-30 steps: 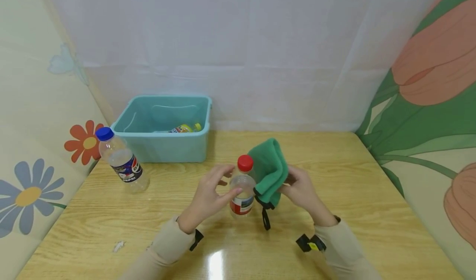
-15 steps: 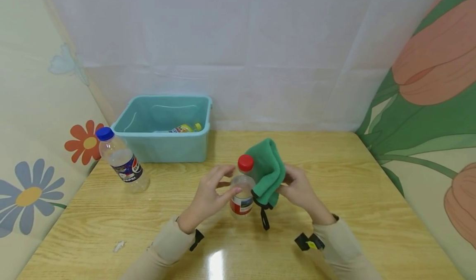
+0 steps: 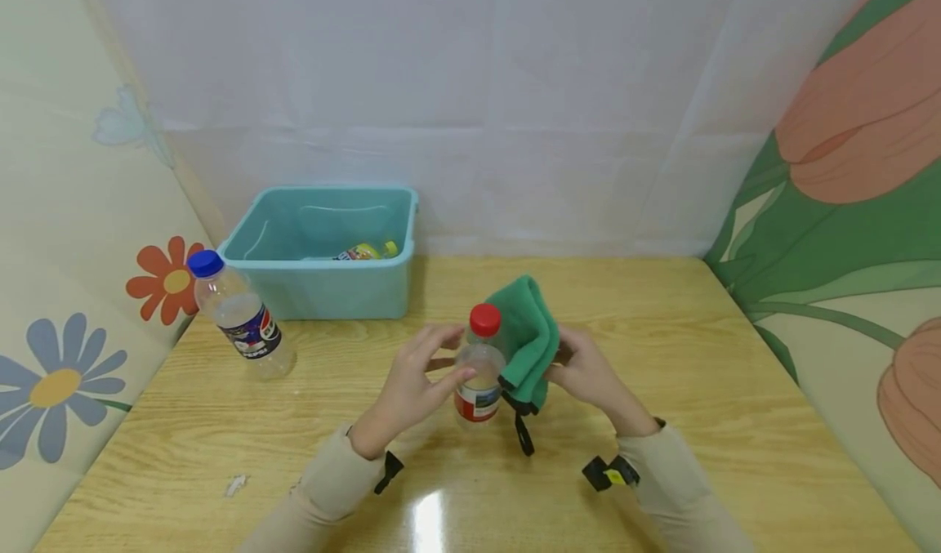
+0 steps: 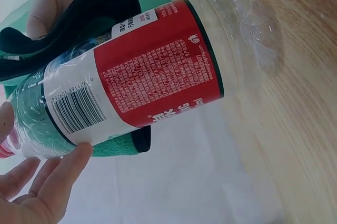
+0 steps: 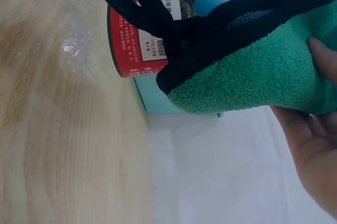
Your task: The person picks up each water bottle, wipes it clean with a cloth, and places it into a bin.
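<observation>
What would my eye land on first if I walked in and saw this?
Probably the bright green cloth in the right hand, close beside the red-capped bottle that the left hand holds upright on the table. Next comes the turquoise bin farther back on the left, with a yellow-capped bottle lying inside and a blue-capped Pepsi bottle near its front left corner.

Left hand [image 3: 413,379] faces right hand [image 3: 586,367] (both curved).
</observation>
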Available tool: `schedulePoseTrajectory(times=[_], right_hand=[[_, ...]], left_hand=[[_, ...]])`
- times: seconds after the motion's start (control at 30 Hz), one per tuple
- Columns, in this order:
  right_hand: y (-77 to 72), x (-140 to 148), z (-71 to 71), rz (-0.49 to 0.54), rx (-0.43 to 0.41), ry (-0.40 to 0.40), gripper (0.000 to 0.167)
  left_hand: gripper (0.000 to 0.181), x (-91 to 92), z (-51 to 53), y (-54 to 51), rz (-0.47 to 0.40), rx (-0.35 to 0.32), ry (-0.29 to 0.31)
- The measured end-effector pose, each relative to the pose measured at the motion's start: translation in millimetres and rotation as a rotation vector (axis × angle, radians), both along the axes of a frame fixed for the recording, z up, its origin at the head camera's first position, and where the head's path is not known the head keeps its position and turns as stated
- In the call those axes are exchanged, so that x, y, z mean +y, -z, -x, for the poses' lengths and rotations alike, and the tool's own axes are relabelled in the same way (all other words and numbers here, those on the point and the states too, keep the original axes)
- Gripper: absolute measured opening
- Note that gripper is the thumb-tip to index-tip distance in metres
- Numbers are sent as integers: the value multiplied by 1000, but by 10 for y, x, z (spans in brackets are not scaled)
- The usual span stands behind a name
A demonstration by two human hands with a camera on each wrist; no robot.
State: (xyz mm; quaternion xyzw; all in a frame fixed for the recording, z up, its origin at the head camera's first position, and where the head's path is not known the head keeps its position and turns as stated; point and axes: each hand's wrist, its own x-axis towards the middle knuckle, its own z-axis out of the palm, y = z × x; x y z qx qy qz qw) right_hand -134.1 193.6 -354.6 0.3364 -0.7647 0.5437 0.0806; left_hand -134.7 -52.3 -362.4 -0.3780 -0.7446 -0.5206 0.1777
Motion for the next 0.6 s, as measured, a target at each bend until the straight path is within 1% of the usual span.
schedulePoseTrajectory(times=[0.17,0.27,0.37,0.6], right_hand=[[23,14,21,-27,-72,-12,38],[34,12,27,-34,-121,-10,39],[42,8,33,-50,-156,-11,39],[60,-2,56,-82,-241,-44,34]], left_hand=[[46,-7,0,-13,4,-40,8],[46,-19,8,-9,1,-34,24],[46,-21,12,-10,-3,-43,37],[46,-31,26,8,-6,-52,59]])
